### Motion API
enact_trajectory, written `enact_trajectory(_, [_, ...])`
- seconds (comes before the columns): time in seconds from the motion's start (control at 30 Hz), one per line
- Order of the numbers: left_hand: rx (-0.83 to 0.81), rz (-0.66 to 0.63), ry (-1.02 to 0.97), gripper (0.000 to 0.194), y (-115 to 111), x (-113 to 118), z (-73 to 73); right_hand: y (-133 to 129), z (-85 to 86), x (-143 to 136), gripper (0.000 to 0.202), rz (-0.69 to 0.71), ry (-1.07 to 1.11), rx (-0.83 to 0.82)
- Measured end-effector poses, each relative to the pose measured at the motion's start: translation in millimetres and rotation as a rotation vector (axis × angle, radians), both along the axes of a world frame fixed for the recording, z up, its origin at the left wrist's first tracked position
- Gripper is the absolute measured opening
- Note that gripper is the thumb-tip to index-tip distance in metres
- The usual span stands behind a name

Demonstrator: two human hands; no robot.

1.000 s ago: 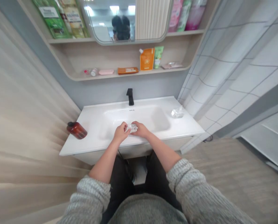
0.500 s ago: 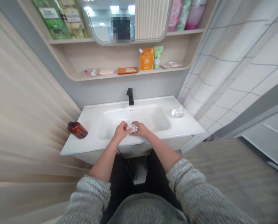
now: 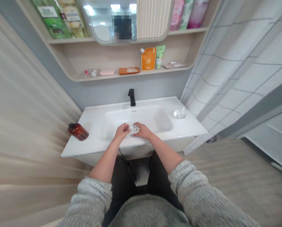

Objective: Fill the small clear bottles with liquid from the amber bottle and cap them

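Over the front of the white washbasin (image 3: 152, 117), my right hand (image 3: 142, 130) is closed around a small clear bottle (image 3: 134, 129), see-through like glass or plastic, tilted toward the left. My left hand (image 3: 122, 130) is just to its left, thumb and fingers curled together close to the bottle's left end. Whether those fingers pinch a small part is too small to make out. The black faucet (image 3: 132, 97) stands behind the basin, beyond both hands.
A brown bottle with a black cap (image 3: 78, 131) lies tilted at the counter's left. Another clear bottle (image 3: 180, 113) rests at the right. Above, a shelf (image 3: 96, 78) holds an orange pouch (image 3: 148, 59), a green tube (image 3: 160, 56) and small items, under a mirror (image 3: 152, 20).
My left fingers have drawn slightly left, away from the clear bottle, and curled in. My right hand keeps its hold on the bottle in nearly the same place.
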State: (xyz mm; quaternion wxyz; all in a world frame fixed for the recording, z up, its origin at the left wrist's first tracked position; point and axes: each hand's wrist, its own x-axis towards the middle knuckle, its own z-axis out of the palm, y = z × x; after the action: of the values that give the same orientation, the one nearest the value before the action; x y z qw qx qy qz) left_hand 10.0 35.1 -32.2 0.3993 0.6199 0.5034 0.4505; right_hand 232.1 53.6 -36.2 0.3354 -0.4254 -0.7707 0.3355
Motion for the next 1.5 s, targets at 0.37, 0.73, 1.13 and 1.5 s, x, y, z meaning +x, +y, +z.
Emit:
enact_trajectory(0.37, [-0.017, -0.042, -0.056, 0.033, 3, -1, -2.1, 0, -0.3, 0, 0.074, 0.012, 0.012, -0.001])
enact_trajectory(0.73, [-0.006, -0.022, -0.013, 0.045, 1, 5, -1.2, 3, -4.9, -1, 0.076, 0.013, -0.011, 0.013])
enact_trajectory(1.13, [0.127, 0.162, 0.229, 0.03, -10, 11, 6.9, -2, 1.3, -2, 0.075, 0.013, -0.016, 0.045])
enact_trajectory(1.5, [0.073, 0.089, 0.148, 0.062, -11, 11, 4.5, -5, 6.2, -1, 0.072, 0.01, 0.001, 0.017])
